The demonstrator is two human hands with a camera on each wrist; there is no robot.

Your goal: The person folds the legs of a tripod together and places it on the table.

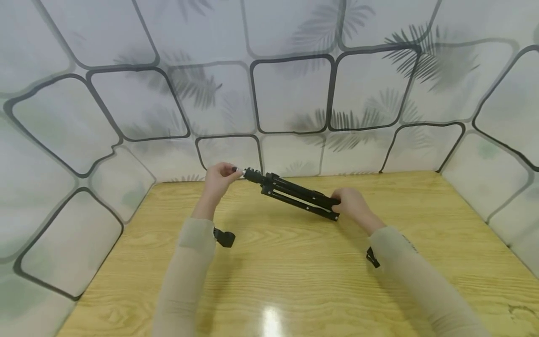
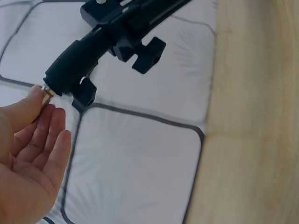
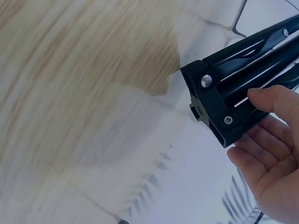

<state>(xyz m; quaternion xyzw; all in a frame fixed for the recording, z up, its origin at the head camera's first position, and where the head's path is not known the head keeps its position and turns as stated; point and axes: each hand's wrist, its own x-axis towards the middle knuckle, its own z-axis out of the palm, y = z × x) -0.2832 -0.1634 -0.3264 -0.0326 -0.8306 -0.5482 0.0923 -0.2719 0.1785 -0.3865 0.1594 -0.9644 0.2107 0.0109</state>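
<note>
A black folding light stand (image 1: 290, 191) with its legs folded together is held up over the back of the table, slanting down to the right. My left hand (image 1: 217, 180) pinches the small metal stud (image 2: 47, 94) at its narrow end between thumb and fingers. Two black knobs stick out of the stand in the left wrist view: one knob (image 2: 84, 94) near the stud, another knob (image 2: 149, 55) farther along. My right hand (image 1: 353, 203) grips the other end, thumb over the folded legs (image 3: 217, 95) and fingers underneath. Rivets show on that end's bracket.
A wooden table (image 1: 286, 271) spreads below both hands. Patterned cloth walls (image 1: 290, 93) rise close behind the stand and at both sides. A black strap (image 1: 225, 238) hangs at the left wrist, and another dark strap piece (image 1: 372, 258) at the right wrist.
</note>
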